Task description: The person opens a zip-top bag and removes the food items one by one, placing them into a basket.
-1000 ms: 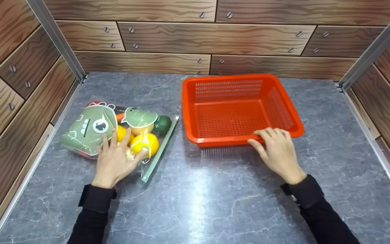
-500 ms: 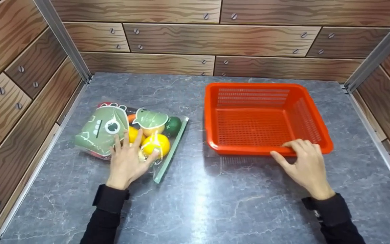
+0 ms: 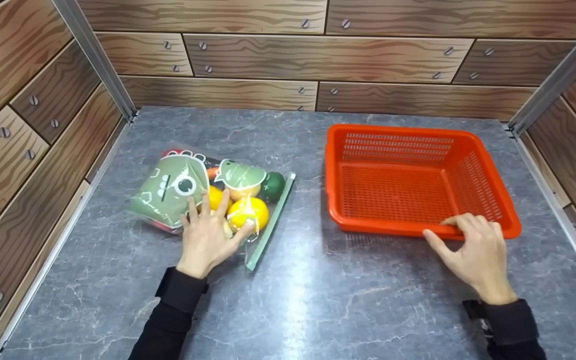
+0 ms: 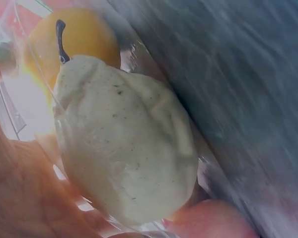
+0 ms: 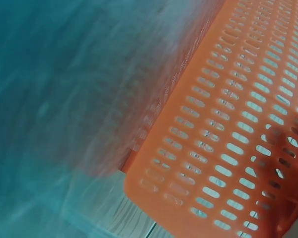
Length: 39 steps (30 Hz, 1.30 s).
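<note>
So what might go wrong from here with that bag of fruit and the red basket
The red basket could swivel or tip if pulled, since the right hand grips only its near rim, toward the right end. The clear bag might slide if pushed, as the left hand touches it with fingers spread. The yellow fruit inside looks round, so it may roll and shift the load.

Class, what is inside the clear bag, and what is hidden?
The bag shows yellow fruits, a dark green piece, an orange piece and a pale pear shape with a dark stem. The green print and left hand cover other parts; what the print hides cannot be told.
</note>
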Each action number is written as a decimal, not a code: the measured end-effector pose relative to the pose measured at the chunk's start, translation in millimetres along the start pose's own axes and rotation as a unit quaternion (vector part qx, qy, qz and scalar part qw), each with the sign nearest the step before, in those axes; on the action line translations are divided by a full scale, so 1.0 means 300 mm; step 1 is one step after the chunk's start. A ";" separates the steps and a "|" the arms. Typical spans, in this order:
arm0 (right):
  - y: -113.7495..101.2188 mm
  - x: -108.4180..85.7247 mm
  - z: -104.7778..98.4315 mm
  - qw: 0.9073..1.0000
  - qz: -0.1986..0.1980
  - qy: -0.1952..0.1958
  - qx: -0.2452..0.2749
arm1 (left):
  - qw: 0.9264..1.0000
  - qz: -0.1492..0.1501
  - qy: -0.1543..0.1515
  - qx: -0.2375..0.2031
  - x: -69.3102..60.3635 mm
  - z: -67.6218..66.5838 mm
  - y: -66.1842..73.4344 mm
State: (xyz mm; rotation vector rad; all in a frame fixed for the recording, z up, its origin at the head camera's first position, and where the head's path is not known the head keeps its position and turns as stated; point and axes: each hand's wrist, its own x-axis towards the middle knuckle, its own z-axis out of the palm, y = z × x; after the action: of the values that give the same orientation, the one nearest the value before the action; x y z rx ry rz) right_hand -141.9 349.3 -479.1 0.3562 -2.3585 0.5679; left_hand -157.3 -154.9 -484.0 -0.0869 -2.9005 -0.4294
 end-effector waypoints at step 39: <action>-0.021 -0.025 -0.060 1.000 -0.017 0.016 0.020 | 0.990 0.129 0.052 -0.011 -0.162 0.026 0.252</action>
State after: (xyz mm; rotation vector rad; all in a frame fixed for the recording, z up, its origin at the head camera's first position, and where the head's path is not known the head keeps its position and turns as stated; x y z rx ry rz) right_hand -124.0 353.4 -470.1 0.4008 -2.3084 0.6015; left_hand -104.7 -81.6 -480.4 -0.4233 -2.7318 -0.4059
